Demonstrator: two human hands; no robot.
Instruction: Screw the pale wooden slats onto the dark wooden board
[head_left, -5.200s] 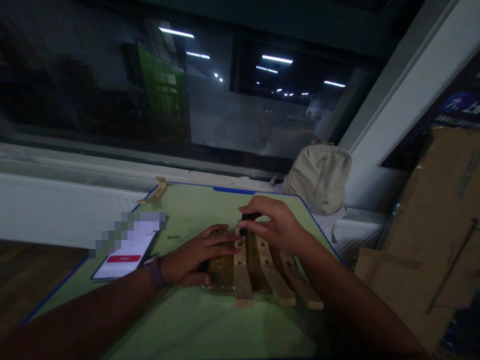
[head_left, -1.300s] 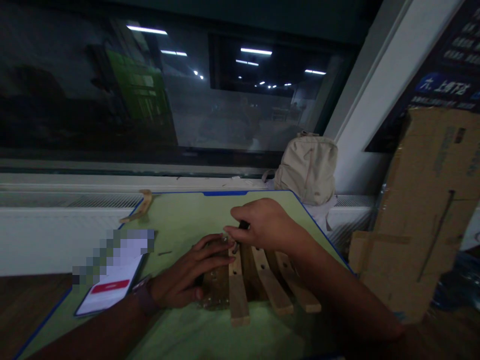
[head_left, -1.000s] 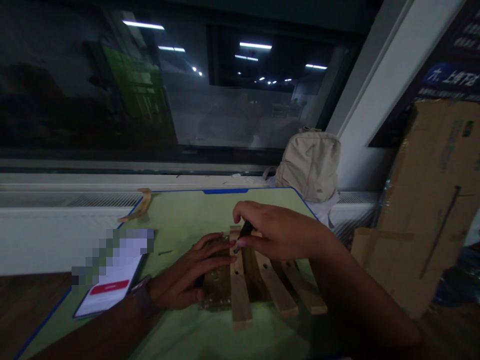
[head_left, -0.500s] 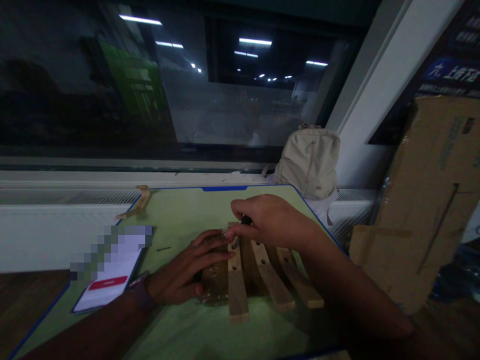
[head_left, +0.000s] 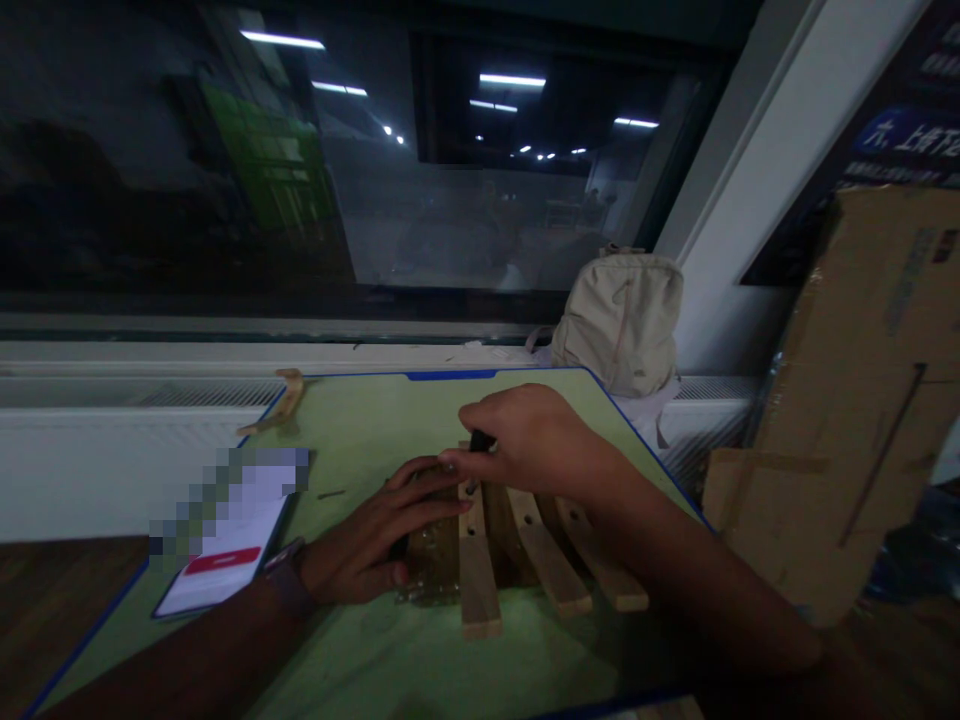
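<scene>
My pale, bent wooden strip with drilled holes lies across a shiny brown slab, probably for support. My left hand has its fingers loosely spread, a fingertip on the strip, I guess to steady it. My right hand pinches a slim black-handled tool, tip at a hole. Matte green blue-edged tabletop underneath.
</scene>
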